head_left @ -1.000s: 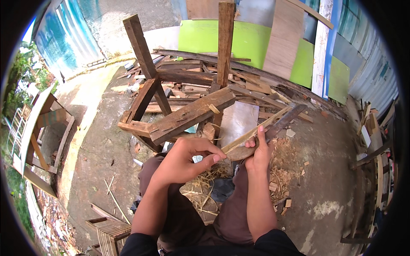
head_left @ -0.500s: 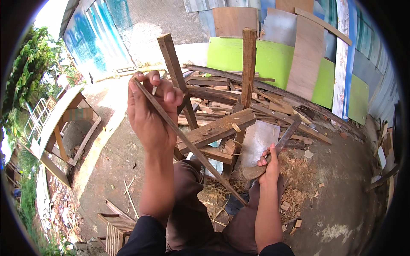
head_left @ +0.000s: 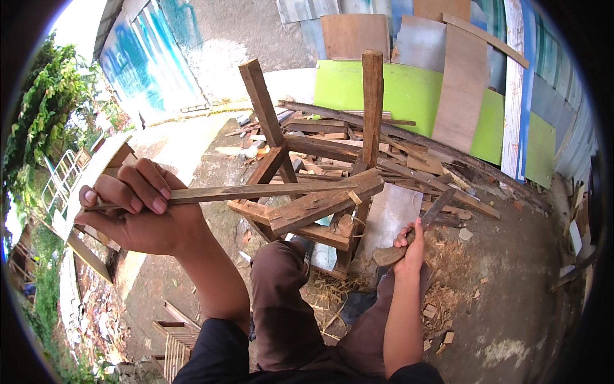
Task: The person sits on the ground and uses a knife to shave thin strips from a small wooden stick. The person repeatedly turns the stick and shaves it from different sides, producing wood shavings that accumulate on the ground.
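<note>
My left hand (head_left: 144,214) is raised at the left, its fingers closed round one end of a thin wooden strip (head_left: 256,191). The strip lies nearly level, its far end over a thick wooden block (head_left: 323,205); whether they touch I cannot tell. That block sits aslant on a rough wooden frame (head_left: 373,109) with upright posts. Low at the right, my right hand (head_left: 411,246) grips a machete by its curved wooden handle (head_left: 386,257). Its dark blade (head_left: 440,206) points up and away to the right, apart from the strip.
Behind the frame lies a pile of scrap timber (head_left: 320,126) with long beams. Wood chips (head_left: 448,272) litter the ground to the right. A slatted wooden piece (head_left: 179,345) stands at the lower left. Green panels (head_left: 409,93) and other boards lean against the far wall.
My left hand has moved left and down, swinging the strip from a steep slant to nearly level, its far end now over the block. My right hand with the machete has barely shifted.
</note>
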`<state>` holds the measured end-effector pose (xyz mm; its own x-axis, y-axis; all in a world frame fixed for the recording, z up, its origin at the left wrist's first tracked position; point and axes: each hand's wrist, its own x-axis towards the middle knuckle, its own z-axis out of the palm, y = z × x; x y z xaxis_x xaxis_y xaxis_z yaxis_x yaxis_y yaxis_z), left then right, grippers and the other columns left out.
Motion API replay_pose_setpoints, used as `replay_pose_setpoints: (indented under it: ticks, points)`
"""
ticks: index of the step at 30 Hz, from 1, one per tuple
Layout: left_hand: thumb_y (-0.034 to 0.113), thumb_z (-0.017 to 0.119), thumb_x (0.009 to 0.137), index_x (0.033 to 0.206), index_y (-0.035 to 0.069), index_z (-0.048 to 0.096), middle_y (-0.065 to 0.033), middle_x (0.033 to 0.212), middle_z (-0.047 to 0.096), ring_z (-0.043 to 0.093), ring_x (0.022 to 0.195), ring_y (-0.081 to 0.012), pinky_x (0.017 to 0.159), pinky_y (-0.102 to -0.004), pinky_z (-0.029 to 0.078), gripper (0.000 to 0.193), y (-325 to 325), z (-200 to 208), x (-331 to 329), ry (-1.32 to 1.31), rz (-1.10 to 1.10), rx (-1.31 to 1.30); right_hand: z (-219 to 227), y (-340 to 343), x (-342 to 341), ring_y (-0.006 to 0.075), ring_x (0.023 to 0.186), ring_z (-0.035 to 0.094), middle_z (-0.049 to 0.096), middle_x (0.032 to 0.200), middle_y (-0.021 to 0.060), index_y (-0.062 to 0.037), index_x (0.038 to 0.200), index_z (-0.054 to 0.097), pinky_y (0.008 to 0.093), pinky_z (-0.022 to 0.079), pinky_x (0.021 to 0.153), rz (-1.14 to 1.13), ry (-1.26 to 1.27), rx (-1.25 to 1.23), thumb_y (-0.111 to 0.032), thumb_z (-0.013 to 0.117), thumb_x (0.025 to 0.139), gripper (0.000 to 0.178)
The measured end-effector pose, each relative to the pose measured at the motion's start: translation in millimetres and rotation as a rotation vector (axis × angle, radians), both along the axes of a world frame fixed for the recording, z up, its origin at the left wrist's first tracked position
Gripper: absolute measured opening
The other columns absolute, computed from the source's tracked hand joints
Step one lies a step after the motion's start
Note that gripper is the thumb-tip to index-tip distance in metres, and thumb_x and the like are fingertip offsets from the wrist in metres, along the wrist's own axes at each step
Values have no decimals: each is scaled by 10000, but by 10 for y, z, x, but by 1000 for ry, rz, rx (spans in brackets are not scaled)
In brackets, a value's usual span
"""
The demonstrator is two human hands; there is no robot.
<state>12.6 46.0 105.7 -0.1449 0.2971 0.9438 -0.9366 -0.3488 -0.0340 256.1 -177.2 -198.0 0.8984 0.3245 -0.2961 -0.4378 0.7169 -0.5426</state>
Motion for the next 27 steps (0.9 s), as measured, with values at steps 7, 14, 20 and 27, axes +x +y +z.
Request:
replay_pose_setpoints:
  ticks: [7, 14, 20, 27]
  points:
    - [583, 258, 1064, 997, 138, 472, -4, 551, 366, 331, 395, -115, 407, -270, 312, 498, -264, -514, -80, -4, 103, -107, 149, 87, -308, 125, 481, 459, 538, 713, 59, -17, 1065, 560, 290, 402, 453, 64, -189, -170, -400, 511, 1052, 386]
    - [807, 234, 943, 602, 130, 350, -3, 466, 396, 294, 375, -140, 504, -325, 287, 766, -520, -824, -241, 241, -146, -100, 409, -45, -1058, 85, 474, 480, 627, 757, 78, 28, 1368, 542, 236, 395, 439, 439, -766, -423, -367, 403, 1095, 500]
    - [796, 344, 939, 571, 134, 344, 4, 463, 315, 249, 424, -133, 544, -326, 252, 757, -578, -1029, -459, 331, -186, -82, 779, 36, -1472, 238, 746, 695, 692, 925, 164, -90, 1488, 488, 337, 543, 729, 454, -1221, -569, -97, 542, 1002, 489]
    - [788, 417, 929, 540, 128, 360, 8, 468, 291, 234, 434, -139, 535, -333, 225, 768, -700, -1086, -524, 385, -186, -96, 957, 28, -1459, 250, 665, 625, 609, 777, 136, -146, 1484, 514, 355, 521, 654, 447, -1391, -684, 6, 556, 954, 553]
